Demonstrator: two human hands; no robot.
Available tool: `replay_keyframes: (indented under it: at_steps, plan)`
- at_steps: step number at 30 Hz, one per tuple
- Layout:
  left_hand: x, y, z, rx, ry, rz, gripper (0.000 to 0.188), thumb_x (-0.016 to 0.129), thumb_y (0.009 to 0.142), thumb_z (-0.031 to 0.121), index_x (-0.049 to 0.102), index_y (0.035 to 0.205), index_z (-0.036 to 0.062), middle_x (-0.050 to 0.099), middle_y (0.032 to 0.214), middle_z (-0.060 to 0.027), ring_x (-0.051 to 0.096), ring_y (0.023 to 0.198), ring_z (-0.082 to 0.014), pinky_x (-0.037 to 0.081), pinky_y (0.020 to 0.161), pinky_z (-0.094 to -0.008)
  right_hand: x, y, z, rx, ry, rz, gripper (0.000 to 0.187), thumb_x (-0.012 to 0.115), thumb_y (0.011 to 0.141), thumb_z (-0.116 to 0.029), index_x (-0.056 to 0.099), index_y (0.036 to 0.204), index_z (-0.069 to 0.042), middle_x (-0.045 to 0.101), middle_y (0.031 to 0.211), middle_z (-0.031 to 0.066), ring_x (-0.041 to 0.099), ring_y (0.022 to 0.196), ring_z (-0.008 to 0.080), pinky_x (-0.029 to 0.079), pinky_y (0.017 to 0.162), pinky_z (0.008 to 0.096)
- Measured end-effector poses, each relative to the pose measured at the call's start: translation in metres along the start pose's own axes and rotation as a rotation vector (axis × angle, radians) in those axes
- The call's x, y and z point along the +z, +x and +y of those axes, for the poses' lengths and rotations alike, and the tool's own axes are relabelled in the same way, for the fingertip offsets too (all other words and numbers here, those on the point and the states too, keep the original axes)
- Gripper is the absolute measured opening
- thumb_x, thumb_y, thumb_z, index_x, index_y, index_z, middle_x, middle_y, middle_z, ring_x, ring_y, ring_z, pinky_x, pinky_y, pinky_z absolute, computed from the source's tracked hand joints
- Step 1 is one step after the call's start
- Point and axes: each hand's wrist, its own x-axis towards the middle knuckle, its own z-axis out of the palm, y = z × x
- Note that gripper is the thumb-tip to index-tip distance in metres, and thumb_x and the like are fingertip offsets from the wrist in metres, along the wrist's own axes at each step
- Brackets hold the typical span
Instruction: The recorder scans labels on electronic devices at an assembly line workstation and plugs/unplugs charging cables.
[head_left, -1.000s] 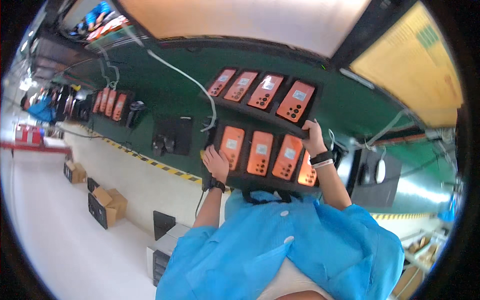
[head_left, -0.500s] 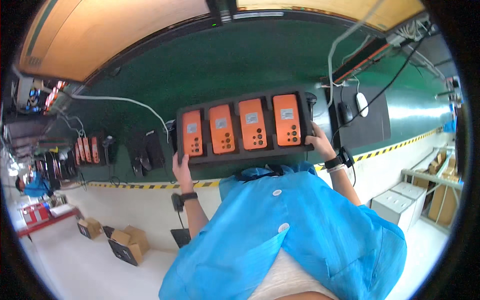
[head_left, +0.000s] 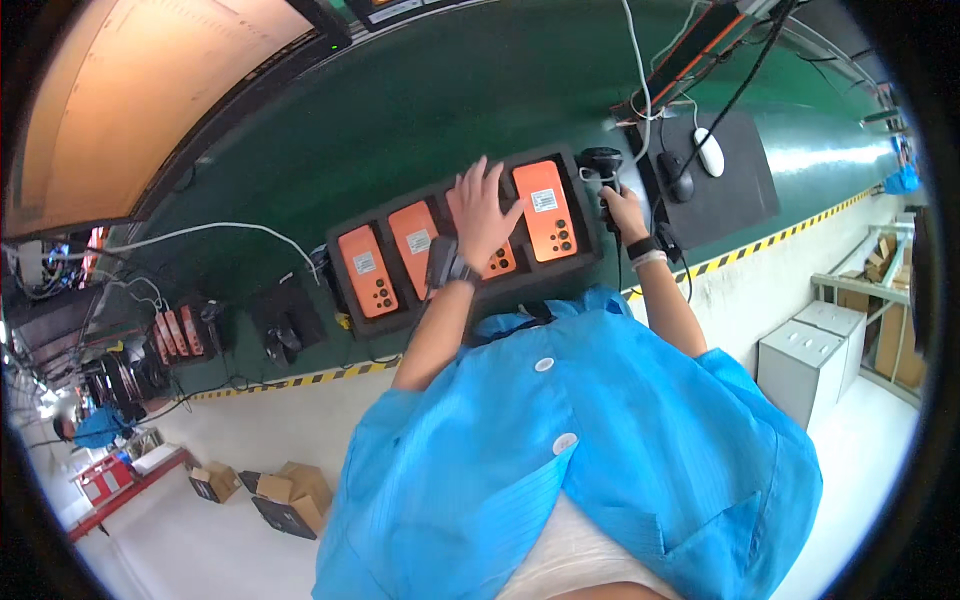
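A black tray [head_left: 384, 240] lies on the green bench with several orange phones in its slots, camera ends toward me and a white label on each visible back. My left hand [head_left: 483, 218] is spread over the third phone [head_left: 500, 262] from the left, hiding much of it; whether the fingers touch it I cannot tell. Just left of that hand is the second phone [head_left: 412, 243]. At the tray's right end sits another phone [head_left: 545, 210]. My right hand [head_left: 626, 213] is closed round the handle of a black handheld scanner [head_left: 602, 160], beside the tray.
Right of the scanner, a black mouse [head_left: 677, 180] and a white mouse [head_left: 709, 153] rest on a dark mat [head_left: 742, 185]. Cables cross that side. More orange phones [head_left: 178, 332] stand at the far left. Yellow-black tape [head_left: 740, 255] marks the bench's front edge.
Both hands have let go of the tray, which now lies tilted on the bench. My left hand moved over the phones; my right hand took hold of the scanner.
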Motion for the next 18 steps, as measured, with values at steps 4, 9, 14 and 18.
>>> replay_keyframes:
  at_steps: [4,9,14,18]
  plan:
    - [0.026,0.031,0.008,-0.011,0.115,-0.107,0.094,0.068,0.08,0.068,0.039,0.147,0.0085,0.039,0.149,-0.0156,0.029,0.143,-0.034,0.01,0.12,-0.0581,-0.06,-0.054,0.006,-0.134,0.208,0.021,0.03,0.066,0.083,-0.014,0.059,0.108,0.001,0.066,0.082,0.0075,0.063,0.066,0.0165,0.05,0.06,0.0308]
    - [0.031,0.035,0.0,0.016,0.151,-0.156,0.102,0.068,0.074,0.075,0.041,0.145,0.0087,0.044,0.139,-0.0132,0.034,0.138,-0.031,0.01,0.119,-0.0569,-0.093,-0.117,-0.021,0.066,0.309,-0.191,0.025,0.065,0.087,-0.01,0.054,0.108,-0.003,0.057,0.073,0.0028,0.059,0.058,0.0124,0.047,0.053,0.0276]
    - [0.029,0.037,0.001,0.057,0.174,-0.153,0.1,0.065,0.075,0.077,0.043,0.144,0.0071,0.046,0.136,-0.0131,0.038,0.132,-0.0311,0.013,0.115,-0.0585,-0.048,-0.137,-0.07,0.022,0.09,-0.428,0.022,0.065,0.086,-0.014,0.057,0.101,0.001,0.056,0.066,0.0014,0.055,0.052,0.0109,0.044,0.047,0.0269]
    - [0.028,0.04,0.002,0.068,0.177,-0.133,0.1,0.063,0.076,0.078,0.045,0.143,0.0067,0.049,0.134,-0.0131,0.039,0.13,-0.0317,0.013,0.115,-0.0594,-0.016,-0.137,-0.095,0.042,-0.029,-0.478,0.022,0.064,0.087,-0.015,0.059,0.101,0.001,0.056,0.067,0.0005,0.056,0.056,0.0098,0.046,0.051,0.0253]
